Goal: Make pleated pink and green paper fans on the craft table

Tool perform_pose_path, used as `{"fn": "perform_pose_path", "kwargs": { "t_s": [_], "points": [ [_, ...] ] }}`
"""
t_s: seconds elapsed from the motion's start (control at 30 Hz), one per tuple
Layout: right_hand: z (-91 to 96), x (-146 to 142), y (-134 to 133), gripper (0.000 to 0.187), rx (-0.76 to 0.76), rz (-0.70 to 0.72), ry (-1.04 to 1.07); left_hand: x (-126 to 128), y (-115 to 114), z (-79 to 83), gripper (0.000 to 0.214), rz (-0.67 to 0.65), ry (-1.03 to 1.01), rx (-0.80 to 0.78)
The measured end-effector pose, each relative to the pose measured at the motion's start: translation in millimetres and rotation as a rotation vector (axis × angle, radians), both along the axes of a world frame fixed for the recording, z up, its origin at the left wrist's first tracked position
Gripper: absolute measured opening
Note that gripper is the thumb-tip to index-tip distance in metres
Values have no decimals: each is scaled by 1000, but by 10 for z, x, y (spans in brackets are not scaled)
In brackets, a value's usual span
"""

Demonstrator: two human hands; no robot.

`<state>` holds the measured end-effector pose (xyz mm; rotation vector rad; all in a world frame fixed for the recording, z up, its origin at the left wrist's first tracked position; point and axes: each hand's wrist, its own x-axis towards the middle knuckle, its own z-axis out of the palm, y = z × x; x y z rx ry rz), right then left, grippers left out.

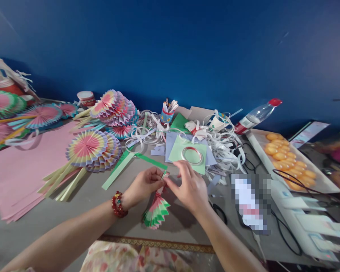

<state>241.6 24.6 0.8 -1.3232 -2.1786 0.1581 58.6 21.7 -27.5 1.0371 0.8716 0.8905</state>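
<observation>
My left hand [145, 184] is closed, its thumb and fingers pinching the narrow top of a small pleated paper fan [156, 212]. The fan hangs below my fingers, its folds spread at the bottom in green, white and pink. At that narrow end, the thumb of my right hand [190, 186] touches the paper, while its forefinger is held apart above. A dark green paper strip [151, 160] runs to the left from just above my left fingers. Beyond my right hand, a roll of tape [191, 155] lies on light green paper [174, 155].
Finished pleated rosettes [87, 148] and pink paper sheets [19, 177] lie at left. Curled paper scraps [225, 147] cover the back, around a pen cup [167, 115]. At right are a bottle [257, 115], a tray [325, 183] of yellow items, a blurred-out phone [247, 204] and a power strip [294, 219].
</observation>
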Motion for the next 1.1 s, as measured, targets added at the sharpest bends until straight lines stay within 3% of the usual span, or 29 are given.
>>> {"fn": "perform_pose_path", "kwargs": {
  "t_s": [0.1,0.23,0.43,0.63,0.83,1.1],
  "points": [
    [-29,40,51,45,-219,54,185,1,-27,29,21,-7,58,29],
    [-22,51,101,33,-468,204,451,15,-63,76,19,-14,123,51],
    [-27,53,110,25,-505,202,601,29,-79,83,19,-37,109,58],
    [-45,109,126,21,-460,166,679,-16,-80,142,23,-205,145,-27],
    [-7,91,132,28,-479,185,710,-16,-79,119,27,-189,148,-24],
    [-21,122,117,23,-433,149,774,-28,-66,177,35,-285,105,-10]
  ]
}}
